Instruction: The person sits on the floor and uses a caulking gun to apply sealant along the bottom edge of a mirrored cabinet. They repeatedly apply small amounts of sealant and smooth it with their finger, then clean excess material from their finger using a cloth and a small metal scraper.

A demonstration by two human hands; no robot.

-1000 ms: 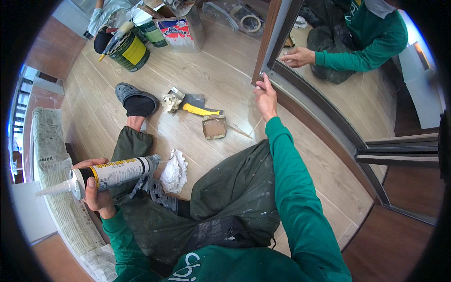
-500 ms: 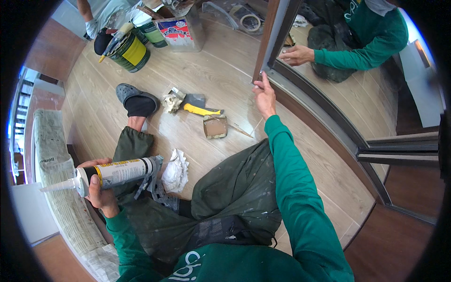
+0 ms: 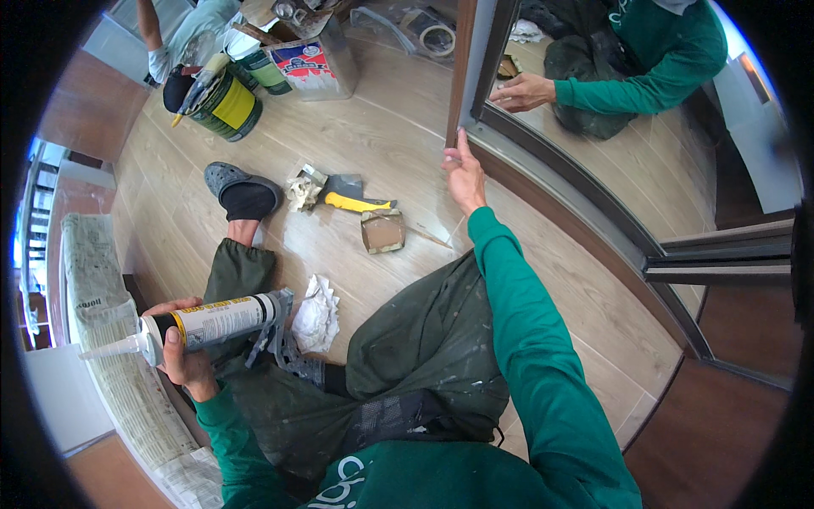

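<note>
My left hand (image 3: 188,366) is wrapped round a caulking gun (image 3: 281,316) loaded with a white, black and yellow sealant cartridge (image 3: 222,320). Its clear nozzle (image 3: 113,346) points to the left, over the newspaper-covered ledge. On the other side, my right hand (image 3: 466,181) reaches forward with the index finger stretched out and holds nothing. That fingertip rests at the lower corner of the brown door frame (image 3: 462,76), where the upright meets the dark bottom rail (image 3: 555,174). The mirrored panel (image 3: 619,144) beside it reflects my arm and hand.
On the floor lie crumpled white paper (image 3: 316,316), a yellow-handled scraper (image 3: 360,202), a small open box (image 3: 383,231) and a crumpled wad (image 3: 303,190). Paint buckets (image 3: 229,106) and a metal can (image 3: 326,72) stand farther off, near another person's arm (image 3: 147,25). Newspaper (image 3: 93,280) covers the left ledge.
The view has shifted slightly. My right index finger has slid a little along the frame's lower corner, toward the brown upright. The left hand keeps its hold on the caulking gun.
</note>
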